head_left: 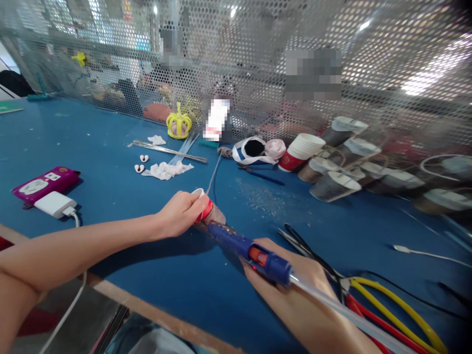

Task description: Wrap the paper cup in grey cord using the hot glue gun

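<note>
My left hand [182,212] is closed around a small red and white paper cup [204,211], which lies tilted with twine wrapped on part of it. From the cup a strand of twine [214,173] runs back to a small twine ball [224,152]. My right hand [275,268] grips a blue hot glue gun [236,242], its nozzle end at the cup's wrapped side. A long clear glue stick [332,302] sticks out of the gun's rear. The fingers of my right hand are partly hidden behind the gun.
Scissors [306,248] and red-and-yellow-handled pliers [368,290] lie at right. Several twine-wrapped cups [334,187] and stacked paper cups [300,151] stand back right. A phone [217,120] leans against the perforated metal screen [250,73]. A purple pouch [47,184] and white charger [56,203] lie left.
</note>
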`<state>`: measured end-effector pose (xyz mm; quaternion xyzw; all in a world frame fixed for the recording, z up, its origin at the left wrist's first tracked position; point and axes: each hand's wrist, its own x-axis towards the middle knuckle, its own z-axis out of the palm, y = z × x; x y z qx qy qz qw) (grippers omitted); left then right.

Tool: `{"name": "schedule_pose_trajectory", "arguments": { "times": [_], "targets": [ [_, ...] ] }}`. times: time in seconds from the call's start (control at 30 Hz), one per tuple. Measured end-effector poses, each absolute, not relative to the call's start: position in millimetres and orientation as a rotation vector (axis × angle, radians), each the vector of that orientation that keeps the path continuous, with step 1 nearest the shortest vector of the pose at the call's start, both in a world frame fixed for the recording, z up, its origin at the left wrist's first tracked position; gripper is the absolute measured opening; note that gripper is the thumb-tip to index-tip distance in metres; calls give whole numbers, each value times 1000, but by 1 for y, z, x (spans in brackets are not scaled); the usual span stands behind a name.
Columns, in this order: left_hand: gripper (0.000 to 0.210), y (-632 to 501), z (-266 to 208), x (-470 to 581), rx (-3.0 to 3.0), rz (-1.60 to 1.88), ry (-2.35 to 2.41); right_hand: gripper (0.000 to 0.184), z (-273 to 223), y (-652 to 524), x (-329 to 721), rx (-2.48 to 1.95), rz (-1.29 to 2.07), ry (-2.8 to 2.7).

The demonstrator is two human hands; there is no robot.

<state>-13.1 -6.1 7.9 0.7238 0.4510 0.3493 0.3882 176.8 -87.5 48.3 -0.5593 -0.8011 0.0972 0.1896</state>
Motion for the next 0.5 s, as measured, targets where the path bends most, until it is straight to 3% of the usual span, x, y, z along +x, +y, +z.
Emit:
{"name": "schedule_pose_trajectory", "arguments": {
  "times": [0.3, 0.5],
  "targets": [
    [45, -7, 12, -15, 1948, 854, 1133, 17, 53, -76, 179, -1677, 285, -2113],
    [42, -7, 11, -17, 2051, 831, 1115, 24, 45, -68, 193, -1559, 76, -2179]
  ]
}}
